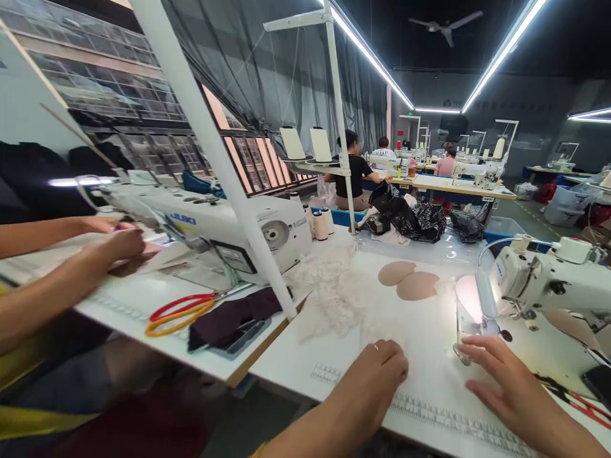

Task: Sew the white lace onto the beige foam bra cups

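Note:
My left hand [377, 375] rests on the white sewing table with its fingers curled closed; what lies under them, if anything, is hidden. Pale sheer fabric [334, 289] lies bunched just beyond it, its faint edge reaching near the knuckles. My right hand [506, 378] has its fingers apart and appears to hold nothing. Its fingertips are close to the presser-foot area of a white sewing machine [539, 280], whose lamp lights a light pink piece [468, 298] beside the needle. Two beige oval cup pieces [417, 286] lie overlapping farther back.
A measuring scale [443, 413] runs along the table's front edge. To the left stand a white post [214, 140], a co-worker's hands [121, 245] at another machine [229, 229], scissors [184, 312] and dark cloth [233, 315]. Black plastic bags [410, 216] sit behind; red-handled scissors [589, 407] lie right.

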The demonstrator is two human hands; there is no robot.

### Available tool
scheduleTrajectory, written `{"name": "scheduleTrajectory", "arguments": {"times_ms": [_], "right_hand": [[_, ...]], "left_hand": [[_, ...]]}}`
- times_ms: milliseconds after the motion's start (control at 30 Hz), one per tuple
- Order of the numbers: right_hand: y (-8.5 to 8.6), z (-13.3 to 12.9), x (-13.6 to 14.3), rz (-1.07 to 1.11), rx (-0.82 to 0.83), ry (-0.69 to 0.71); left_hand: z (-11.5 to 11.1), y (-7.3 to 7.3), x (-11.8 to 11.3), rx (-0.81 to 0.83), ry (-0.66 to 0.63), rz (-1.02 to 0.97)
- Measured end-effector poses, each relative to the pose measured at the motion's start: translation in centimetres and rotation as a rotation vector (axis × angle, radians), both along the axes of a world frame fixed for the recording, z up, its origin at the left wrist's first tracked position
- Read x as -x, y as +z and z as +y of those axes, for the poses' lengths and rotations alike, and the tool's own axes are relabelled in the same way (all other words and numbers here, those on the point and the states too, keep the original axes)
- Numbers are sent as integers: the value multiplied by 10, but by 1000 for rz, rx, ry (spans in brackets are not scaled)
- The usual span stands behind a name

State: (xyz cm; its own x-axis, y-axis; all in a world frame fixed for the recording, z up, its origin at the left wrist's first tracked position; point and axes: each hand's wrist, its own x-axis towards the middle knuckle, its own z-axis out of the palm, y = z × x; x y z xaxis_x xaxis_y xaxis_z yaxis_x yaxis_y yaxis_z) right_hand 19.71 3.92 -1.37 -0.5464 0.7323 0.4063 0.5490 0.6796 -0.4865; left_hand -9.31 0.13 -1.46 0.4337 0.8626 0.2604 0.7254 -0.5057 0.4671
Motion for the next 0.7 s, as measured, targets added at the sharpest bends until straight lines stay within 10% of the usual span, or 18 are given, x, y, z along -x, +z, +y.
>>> {"name": "scheduleTrajectory", "arguments": {"times_ms": [167,367,700], "right_hand": [[6,-21,40,278,368,-74],[-14,-27,55,541,443,-212],[-30,-21,68,603,784,-133]], "left_hand": [[-1,26,-16,54,48,-567],[22,-4,-29,286,305,-974],[20,1,-42,388,313,-1103]]}}
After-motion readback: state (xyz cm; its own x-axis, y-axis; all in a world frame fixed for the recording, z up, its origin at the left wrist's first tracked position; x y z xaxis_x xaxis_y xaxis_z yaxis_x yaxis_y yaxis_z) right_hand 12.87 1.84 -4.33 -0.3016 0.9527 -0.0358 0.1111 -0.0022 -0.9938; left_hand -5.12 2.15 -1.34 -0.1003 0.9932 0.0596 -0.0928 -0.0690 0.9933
